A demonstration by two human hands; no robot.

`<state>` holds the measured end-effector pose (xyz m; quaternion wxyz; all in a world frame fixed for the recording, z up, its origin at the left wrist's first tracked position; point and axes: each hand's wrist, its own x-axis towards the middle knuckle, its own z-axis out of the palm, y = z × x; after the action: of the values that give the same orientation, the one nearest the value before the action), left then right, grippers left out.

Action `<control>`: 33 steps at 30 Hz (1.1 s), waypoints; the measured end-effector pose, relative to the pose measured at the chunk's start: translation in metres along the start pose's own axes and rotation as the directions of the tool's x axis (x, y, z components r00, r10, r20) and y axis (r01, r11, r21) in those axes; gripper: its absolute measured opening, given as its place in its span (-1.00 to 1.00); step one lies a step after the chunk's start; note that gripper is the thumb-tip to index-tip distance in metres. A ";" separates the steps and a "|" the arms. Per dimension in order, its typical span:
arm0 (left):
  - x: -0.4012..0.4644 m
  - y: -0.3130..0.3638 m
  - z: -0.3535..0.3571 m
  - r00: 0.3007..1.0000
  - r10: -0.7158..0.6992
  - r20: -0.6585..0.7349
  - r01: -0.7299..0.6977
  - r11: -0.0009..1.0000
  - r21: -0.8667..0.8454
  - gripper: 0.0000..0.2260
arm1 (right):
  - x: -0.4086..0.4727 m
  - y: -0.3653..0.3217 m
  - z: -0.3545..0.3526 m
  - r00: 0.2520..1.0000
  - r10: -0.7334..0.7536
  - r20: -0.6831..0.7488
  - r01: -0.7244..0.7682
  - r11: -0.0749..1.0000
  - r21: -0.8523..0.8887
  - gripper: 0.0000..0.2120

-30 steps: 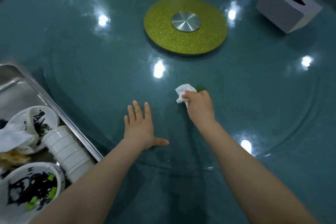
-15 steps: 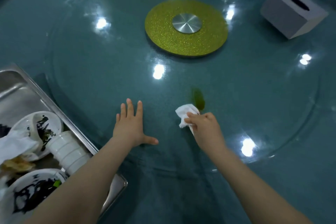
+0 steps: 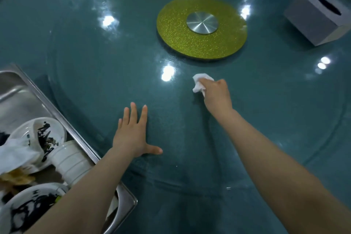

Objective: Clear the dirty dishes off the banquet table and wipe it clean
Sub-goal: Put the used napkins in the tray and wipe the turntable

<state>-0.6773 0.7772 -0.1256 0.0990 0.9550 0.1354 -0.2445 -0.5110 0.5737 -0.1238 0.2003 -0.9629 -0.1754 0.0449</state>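
Glossy teal round banquet table, filling nearly the whole view, dotted with ceiling-light reflections. Glittery yellow-green round turntable disc with a brushed metal hub, lying flat at the centre. Rectangular stainless steel tray at the near left edge, loaded with sauce-smeared white plates, a toppled stack of white ribbed cups and a crumpled white napkin. Grey cube-shaped tissue box with a dark oval slot, far right, well apart from both hands. Left hand laid palm-down on the tabletop, fingers straight and spread, thumb out to the side, grasping nothing. Right hand farther out, fingers curled round a small wadded white tissue, pressed to the tabletop just short of the disc. Wad poking out past the knuckles on the left side, ahead and right of the flat left hand.
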 end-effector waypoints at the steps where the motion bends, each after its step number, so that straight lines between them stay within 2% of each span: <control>1: 0.000 -0.001 0.001 1.000 0.001 0.001 -0.001 1.000 -0.001 0.28 | 0.008 0.000 0.001 1.000 -0.011 0.007 0.012 0.999 -0.034 -0.52; 4: 0.002 -0.003 0.001 1.000 0.000 0.015 0.000 1.000 0.009 0.28 | 0.015 0.001 0.002 0.997 -0.067 0.045 0.073 0.985 -0.155 -0.54; 7: 0.002 -0.004 0.000 1.000 0.003 0.018 -0.003 1.000 0.017 0.28 | 0.002 0.011 0.004 0.992 -0.113 0.056 0.121 0.981 -0.154 -0.53; 9: 0.002 -0.005 -0.002 1.000 0.003 0.026 -0.004 1.000 0.025 0.28 | -0.024 0.018 0.008 0.988 -0.125 0.088 0.136 0.980 -0.145 -0.59; 11: 0.001 -0.006 -0.003 1.000 0.007 0.026 -0.008 1.000 0.029 0.28 | -0.058 0.023 0.011 0.990 -0.104 0.091 0.107 0.994 -0.022 -0.72; 12: 0.001 -0.006 -0.004 1.000 0.011 0.028 -0.012 0.999 0.030 0.27 | -0.077 0.028 0.011 0.993 -0.091 0.077 0.088 0.995 0.041 -0.73; 14: 0.000 -0.008 -0.006 0.999 0.014 0.037 -0.016 0.999 0.035 0.27 | -0.112 0.032 0.012 0.980 -0.163 0.111 0.160 0.986 0.043 -0.64; 18: 0.001 -0.008 -0.009 0.999 0.022 0.040 -0.024 0.999 0.043 0.27 | -0.145 0.036 0.011 0.990 -0.110 0.093 0.092 0.979 0.181 -0.55; 20: 0.001 -0.009 -0.009 0.999 0.018 0.046 -0.021 0.999 0.050 0.28 | -0.138 0.034 0.010 0.977 -0.214 0.007 0.211 0.969 0.129 -0.59; 23: 0.003 -0.011 -0.008 0.999 0.018 0.047 -0.021 0.998 0.060 0.28 | -0.099 0.030 0.006 0.962 -0.271 -0.041 0.272 0.962 0.009 -0.60; 27: 0.004 -0.013 -0.006 0.999 0.018 0.045 -0.021 0.997 0.068 0.28 | -0.031 0.026 -0.002 0.984 -0.175 -0.025 0.169 0.973 -0.155 -0.58; 30: 0.006 -0.014 -0.004 0.999 0.024 0.038 -0.026 0.998 0.063 0.28 | 0.015 0.020 -0.007 0.994 -0.102 -0.034 0.095 0.982 -0.166 -0.51; 33: 0.007 -0.015 -0.004 0.999 0.024 0.038 -0.027 0.997 0.071 0.28 | 0.041 0.013 -0.006 0.993 -0.118 0.018 0.120 0.986 -0.120 -0.55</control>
<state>-0.6745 0.7940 -0.1277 0.0704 0.9549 0.1123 -0.2657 -0.4674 0.5753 -0.1238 0.1433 -0.9607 -0.2361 0.0274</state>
